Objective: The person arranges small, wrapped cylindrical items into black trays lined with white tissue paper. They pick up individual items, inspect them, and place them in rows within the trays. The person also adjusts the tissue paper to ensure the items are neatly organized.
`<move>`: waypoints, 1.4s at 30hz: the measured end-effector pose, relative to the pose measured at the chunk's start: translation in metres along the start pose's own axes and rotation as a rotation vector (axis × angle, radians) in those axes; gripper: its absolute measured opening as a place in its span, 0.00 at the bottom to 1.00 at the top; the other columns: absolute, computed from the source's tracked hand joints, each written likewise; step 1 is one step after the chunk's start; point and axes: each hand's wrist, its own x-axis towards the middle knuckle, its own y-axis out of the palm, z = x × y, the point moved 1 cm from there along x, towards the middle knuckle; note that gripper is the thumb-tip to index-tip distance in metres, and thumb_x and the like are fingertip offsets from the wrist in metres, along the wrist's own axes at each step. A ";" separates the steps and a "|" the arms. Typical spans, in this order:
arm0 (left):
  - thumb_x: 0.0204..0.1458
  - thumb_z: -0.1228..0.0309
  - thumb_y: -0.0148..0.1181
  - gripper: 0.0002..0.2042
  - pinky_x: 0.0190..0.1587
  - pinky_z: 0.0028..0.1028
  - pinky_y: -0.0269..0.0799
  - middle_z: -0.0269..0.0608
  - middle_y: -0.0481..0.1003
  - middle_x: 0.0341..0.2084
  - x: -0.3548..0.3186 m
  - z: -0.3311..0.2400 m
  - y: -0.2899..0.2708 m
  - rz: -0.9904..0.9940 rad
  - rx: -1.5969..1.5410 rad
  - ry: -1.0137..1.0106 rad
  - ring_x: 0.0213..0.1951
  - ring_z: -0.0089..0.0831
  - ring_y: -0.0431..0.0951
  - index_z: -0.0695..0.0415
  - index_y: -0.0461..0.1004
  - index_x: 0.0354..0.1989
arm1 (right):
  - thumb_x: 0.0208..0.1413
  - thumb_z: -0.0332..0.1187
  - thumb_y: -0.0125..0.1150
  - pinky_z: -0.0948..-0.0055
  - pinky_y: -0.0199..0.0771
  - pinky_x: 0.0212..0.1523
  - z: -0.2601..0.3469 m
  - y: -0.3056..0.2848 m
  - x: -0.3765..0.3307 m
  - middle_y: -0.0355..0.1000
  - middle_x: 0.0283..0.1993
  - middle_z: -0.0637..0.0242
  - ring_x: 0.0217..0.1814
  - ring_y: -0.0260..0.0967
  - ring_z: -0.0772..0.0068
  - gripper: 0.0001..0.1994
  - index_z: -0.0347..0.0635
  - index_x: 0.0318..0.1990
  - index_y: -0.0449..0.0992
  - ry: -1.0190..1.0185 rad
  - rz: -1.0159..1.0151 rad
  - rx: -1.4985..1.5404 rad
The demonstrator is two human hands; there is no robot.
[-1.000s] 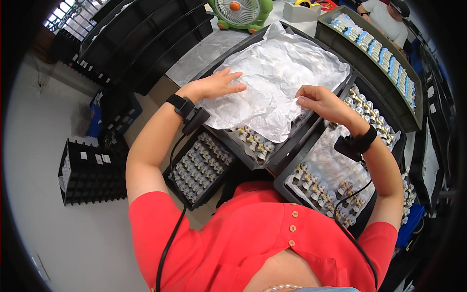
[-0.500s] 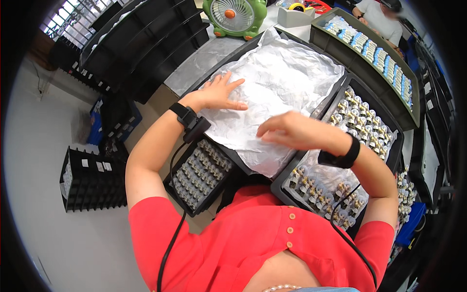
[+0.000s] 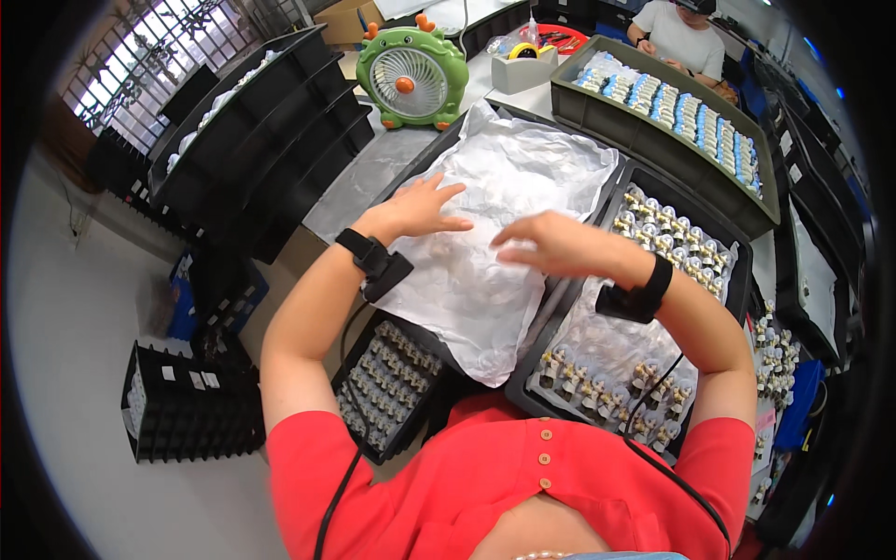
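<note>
floor crate [image 3: 191, 415]: a black slotted crate is seen on the floor at the far left, well apart from the bench.
stacked trays [image 3: 257, 131]: black trays are stacked at the upper left, beside the bench edge.
lower tray [image 3: 387, 387]: a black tray with rows of small parts is seen below the left forearm, partly covered by the sheet.
left hand [image 3: 420, 210]: laid flat, fingers spread, palm down on the left part of the sheet; nothing is gripped. a black band is worn at the wrist.
fan [image 3: 413, 77]: a small green desk fan is stood upright on the bench, beyond the sheet.
sheet [image 3: 509, 238]: a crumpled white translucent sheet is spread over the middle tray, its lower corner hanging over the near edge.
right hand [image 3: 551, 247]: held across the middle of the sheet, fingers extended and loosely together, pointing left; whether the sheet is touched cannot be told, and nothing is seen to be gripped.
right tray [image 3: 672, 252]: a black tray of small capped parts is placed just beside the sheet, under the right forearm.
grey bin [image 3: 667, 121]: a long grey bin with blue and white items is set at the upper right.
other person [image 3: 686, 37]: a person in a white top is seated behind the grey bin.
</note>
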 end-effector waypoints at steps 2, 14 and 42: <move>0.47 0.38 0.53 0.40 0.64 0.49 0.48 0.62 0.47 0.65 0.016 -0.010 0.006 -0.164 -0.023 0.043 0.65 0.58 0.47 0.43 0.53 0.66 | 0.58 0.45 0.51 0.62 0.68 0.50 -0.039 -0.011 0.005 0.74 0.43 0.50 0.49 0.70 0.50 0.20 0.39 0.49 0.74 0.057 -0.159 -0.164; 0.47 0.40 0.54 0.40 0.64 0.49 0.47 0.63 0.42 0.66 0.049 -0.022 0.033 -0.015 -0.078 -0.058 0.65 0.66 0.43 0.42 0.49 0.67 | 0.57 0.57 0.44 0.53 0.57 0.57 -0.100 -0.023 -0.001 0.74 0.45 0.52 0.52 0.69 0.53 0.28 0.42 0.48 0.75 0.527 0.069 -0.314; 0.48 0.57 0.59 0.29 0.59 0.34 0.60 0.50 0.63 0.59 0.065 0.018 0.048 -0.081 -0.228 0.202 0.59 0.45 0.64 0.55 0.64 0.59 | 0.41 0.26 0.55 0.46 0.50 0.63 -0.011 0.039 0.015 0.69 0.32 0.68 0.43 0.68 0.66 0.07 0.46 0.31 0.74 -0.234 -0.350 -0.661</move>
